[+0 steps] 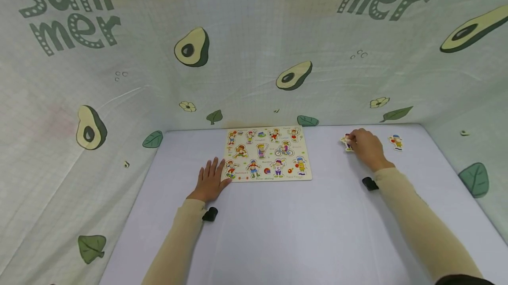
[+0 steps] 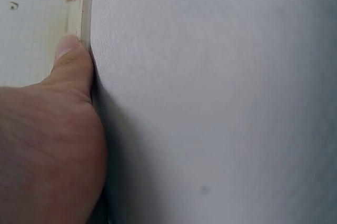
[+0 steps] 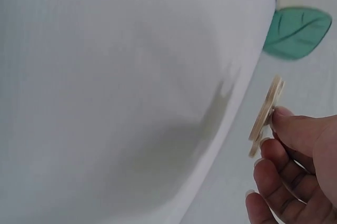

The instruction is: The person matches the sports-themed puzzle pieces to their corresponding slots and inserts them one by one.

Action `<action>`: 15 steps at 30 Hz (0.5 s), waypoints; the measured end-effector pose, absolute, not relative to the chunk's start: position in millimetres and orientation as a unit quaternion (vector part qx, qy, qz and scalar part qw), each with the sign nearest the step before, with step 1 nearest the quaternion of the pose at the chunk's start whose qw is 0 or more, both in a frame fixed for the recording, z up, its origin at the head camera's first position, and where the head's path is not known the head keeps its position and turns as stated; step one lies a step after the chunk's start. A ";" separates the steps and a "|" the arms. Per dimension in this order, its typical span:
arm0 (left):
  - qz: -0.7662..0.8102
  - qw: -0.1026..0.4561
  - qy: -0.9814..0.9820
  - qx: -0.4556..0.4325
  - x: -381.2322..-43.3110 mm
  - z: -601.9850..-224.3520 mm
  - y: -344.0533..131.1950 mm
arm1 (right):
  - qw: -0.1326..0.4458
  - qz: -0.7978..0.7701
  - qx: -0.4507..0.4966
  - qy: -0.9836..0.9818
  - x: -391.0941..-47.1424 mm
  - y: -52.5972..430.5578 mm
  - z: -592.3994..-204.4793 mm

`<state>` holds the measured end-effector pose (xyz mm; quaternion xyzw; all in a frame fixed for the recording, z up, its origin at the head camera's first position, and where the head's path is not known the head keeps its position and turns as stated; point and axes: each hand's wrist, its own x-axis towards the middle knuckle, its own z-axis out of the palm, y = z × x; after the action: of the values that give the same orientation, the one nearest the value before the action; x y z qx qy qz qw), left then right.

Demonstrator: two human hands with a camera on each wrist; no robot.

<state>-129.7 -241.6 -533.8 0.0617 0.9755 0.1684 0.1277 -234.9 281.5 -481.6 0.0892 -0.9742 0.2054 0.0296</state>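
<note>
A flat wooden puzzle board (image 1: 267, 177) printed with small sport figures lies at the back middle of the table. My left hand (image 1: 209, 182) rests at its left edge with fingers spread, and in the left wrist view the thumb (image 2: 73, 66) lies along the board's edge (image 2: 86, 8). To the right of the board, my right hand (image 1: 366, 147) pinches a wooden puzzle piece (image 1: 346, 143) shaped like a figure. In the right wrist view that piece (image 3: 266, 112) is seen edge-on between thumb and fingers, held above the table with its shadow below.
A second figure-shaped puzzle piece (image 1: 396, 142) lies on the table right of my right hand. The white table (image 1: 278, 232) meets a cloth wall (image 1: 246, 99) printed with avocados and leaves just behind the board. Another cloth side (image 1: 47, 152) borders the left.
</note>
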 end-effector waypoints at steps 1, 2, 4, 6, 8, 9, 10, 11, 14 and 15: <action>0.169 0.128 0.975 0.061 -129.8 -533.6 -241.6 | 0.031 0.205 0.094 -0.974 -233.0 276.5 -481.3; 0.170 0.129 0.975 0.061 -129.7 -533.5 -241.6 | 0.032 0.204 0.100 -0.973 -231.2 271.0 -480.7; 0.169 0.130 0.975 0.061 -129.8 -533.5 -241.6 | 0.033 0.203 0.108 -0.973 -227.5 260.2 -480.0; 0.168 0.131 0.975 0.060 -129.6 -533.4 -241.7 | 0.034 0.202 0.115 -0.972 -223.9 249.6 -479.4; 0.169 0.132 0.975 0.061 -129.5 -533.2 -241.6 | 0.036 0.201 0.122 -0.971 -220.9 239.5 -478.8; 0.170 0.131 0.975 0.061 -129.5 -533.0 -241.6 | 0.036 0.201 0.124 -0.971 -219.4 234.7 -478.4; 0.171 0.131 0.975 0.061 -129.4 -532.8 -241.6 | 0.036 0.202 0.126 -0.971 -218.2 230.2 -478.5; 0.172 0.130 0.975 0.061 -129.4 -532.5 -241.5 | 0.034 0.203 0.128 -0.970 -216.7 225.7 -478.1; 0.172 0.132 0.974 0.061 -129.4 -531.3 -241.2 | 0.025 0.209 0.133 -0.969 -212.7 213.5 -478.5; 0.170 0.133 0.975 0.061 -129.5 -530.8 -241.0 | 0.021 0.211 0.134 -0.968 -211.1 209.6 -478.7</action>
<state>-129.5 -241.0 -530.8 0.0608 0.9747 0.1696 0.1326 -211.1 209.6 -478.7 0.1344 -0.9680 0.2109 0.0211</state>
